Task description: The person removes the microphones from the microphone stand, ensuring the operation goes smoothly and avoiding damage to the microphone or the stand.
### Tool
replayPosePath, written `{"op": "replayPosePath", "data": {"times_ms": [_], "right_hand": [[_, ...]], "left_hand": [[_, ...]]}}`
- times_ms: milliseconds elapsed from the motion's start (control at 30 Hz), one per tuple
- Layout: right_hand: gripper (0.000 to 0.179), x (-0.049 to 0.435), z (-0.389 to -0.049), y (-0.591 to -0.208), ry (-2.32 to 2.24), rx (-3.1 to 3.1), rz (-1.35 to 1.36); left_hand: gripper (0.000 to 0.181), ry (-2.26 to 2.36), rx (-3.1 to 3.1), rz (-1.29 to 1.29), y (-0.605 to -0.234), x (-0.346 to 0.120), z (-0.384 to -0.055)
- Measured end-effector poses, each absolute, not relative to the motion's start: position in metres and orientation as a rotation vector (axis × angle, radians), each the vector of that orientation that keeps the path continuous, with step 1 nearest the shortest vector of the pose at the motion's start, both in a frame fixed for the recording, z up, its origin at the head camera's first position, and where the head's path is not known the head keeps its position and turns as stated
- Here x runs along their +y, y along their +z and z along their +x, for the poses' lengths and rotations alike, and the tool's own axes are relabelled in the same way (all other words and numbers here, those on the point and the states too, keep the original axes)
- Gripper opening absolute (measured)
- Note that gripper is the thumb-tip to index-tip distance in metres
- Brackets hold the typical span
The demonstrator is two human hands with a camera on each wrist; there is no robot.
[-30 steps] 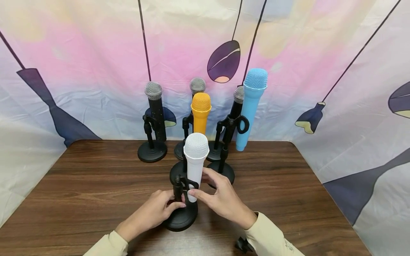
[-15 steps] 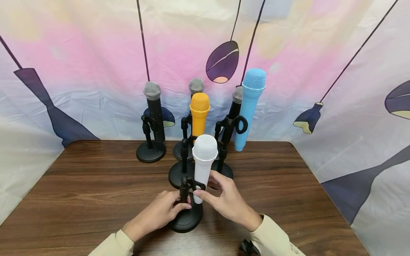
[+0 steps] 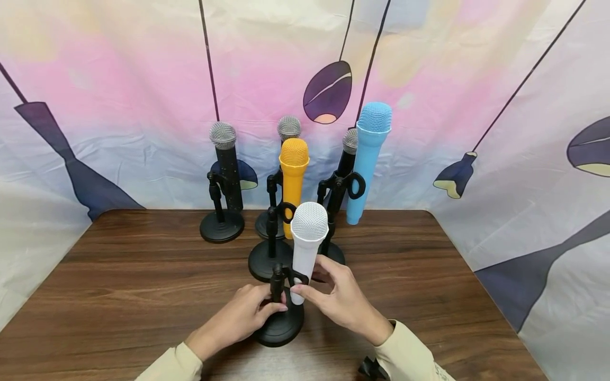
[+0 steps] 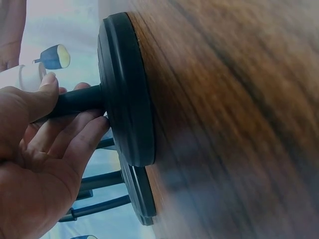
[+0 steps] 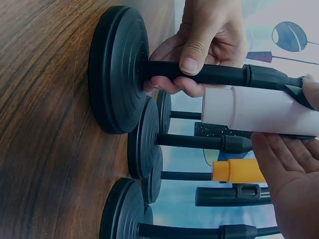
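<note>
A white microphone (image 3: pixel 310 225) sits in the ring clip of the front black stand (image 3: pixel 281 330), tilted slightly. My left hand (image 3: pixel 240 312) grips the stand's pole low down, just above its round base, with the thumb across it in the right wrist view. My right hand (image 3: pixel 345 299) holds the white microphone's lower body at the clip, thumb on the near side and fingers behind. In the right wrist view the microphone's bottom end (image 5: pixel 217 107) hangs beside the pole, well above the base.
Behind stand an orange microphone (image 3: pixel 294 174), a light blue microphone (image 3: pixel 371 143) and several black microphones, such as the leftmost black microphone (image 3: pixel 229 169), in black stands. A small black object (image 3: pixel 373 368) lies by the right sleeve. A patterned cloth (image 3: pixel 143 106) hangs behind the wooden table (image 3: pixel 143 275).
Both hands have moved a little to the right with the front stand and the white microphone. More of the orange microphone shows now. The stands behind have kept their places.
</note>
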State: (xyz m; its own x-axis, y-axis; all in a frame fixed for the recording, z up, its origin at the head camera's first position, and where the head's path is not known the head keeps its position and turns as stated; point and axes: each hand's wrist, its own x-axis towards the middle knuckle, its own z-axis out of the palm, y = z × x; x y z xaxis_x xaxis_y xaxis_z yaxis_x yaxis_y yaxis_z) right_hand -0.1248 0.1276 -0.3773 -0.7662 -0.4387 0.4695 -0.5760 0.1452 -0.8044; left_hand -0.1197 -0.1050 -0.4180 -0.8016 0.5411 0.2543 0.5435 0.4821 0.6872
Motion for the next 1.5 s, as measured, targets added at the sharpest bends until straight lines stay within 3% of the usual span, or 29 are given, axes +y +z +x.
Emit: {"op": "replayPosePath", "data": {"times_ms": [233,467,600,1500], "right_hand": [[0.044,0.128,-0.124,-0.375,1.692,-2.284,1.017],[0.044,0.128,-0.124,-0.375,1.708,-2.293,1.032],[0.043,0.129,-0.124,-0.376,1.703,-2.293,1.047],[0.045,0.130,-0.125,-0.365,1.675,-2.271,1.024]], "left_hand": [[0.007,-1.230,-2.742,-0.955,-0.415,-0.103,-0.117],[0.035,-1.331,-2.658,-0.835,-0.397,-0.111,-0.108],[0.040,-1.391,-2.566,-0.829,-0.383,-0.113,-0.103],[0.011,-1.455,-2.491,-0.876,-0.367,-0.101,-0.112]]}}
